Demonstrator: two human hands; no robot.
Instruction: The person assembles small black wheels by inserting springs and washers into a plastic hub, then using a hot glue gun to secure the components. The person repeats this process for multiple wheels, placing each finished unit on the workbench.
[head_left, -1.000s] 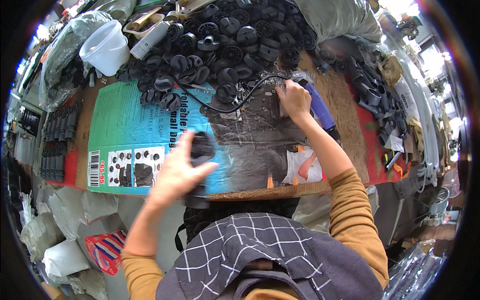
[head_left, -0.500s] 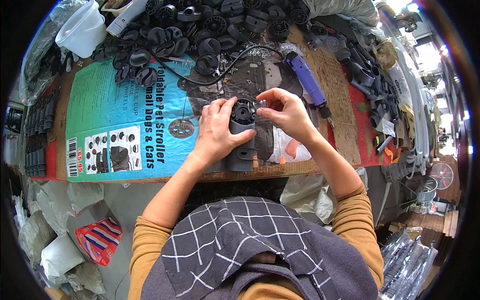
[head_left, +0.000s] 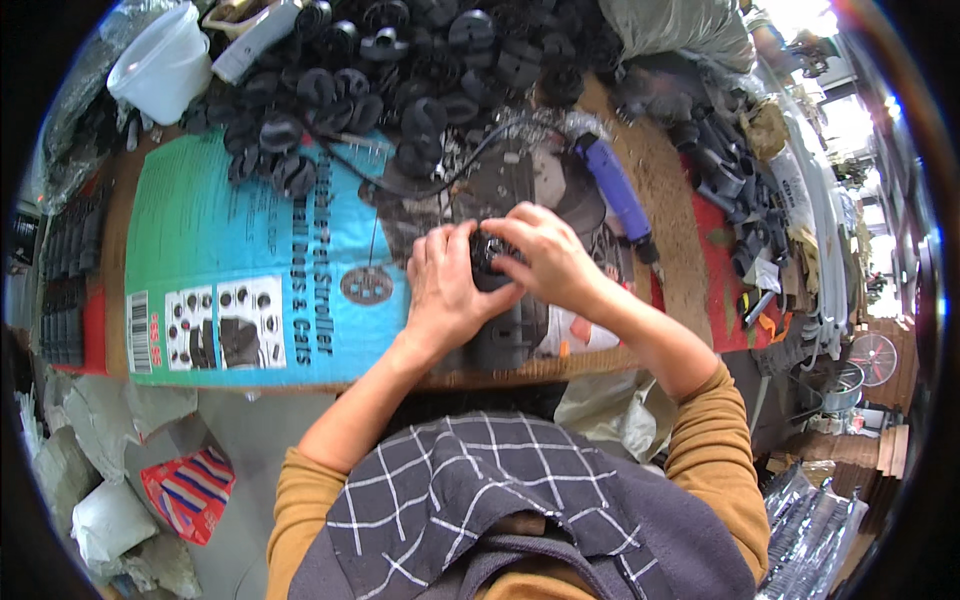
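Both hands meet over the middle of the workbench. My left hand (head_left: 445, 290) cups a small black plastic wheel part (head_left: 487, 268) from the left, and my right hand (head_left: 540, 255) presses on it from the right and above. The part is mostly hidden between the fingers. Under the hands lies a flat teal printed cardboard sheet (head_left: 240, 270) covering the bench, with a dark block (head_left: 500, 340) just below the hands.
A big heap of black plastic wheel parts (head_left: 400, 70) fills the far side. A blue-handled power tool (head_left: 615, 195) with a black cord lies right of the hands. A white tub (head_left: 165, 65) stands far left. Black parts and clutter (head_left: 740, 190) crowd the right edge.
A second ago my left hand was low near the bench edge and my right hand reached far toward the tool. Both have come together on the black part and stay there.
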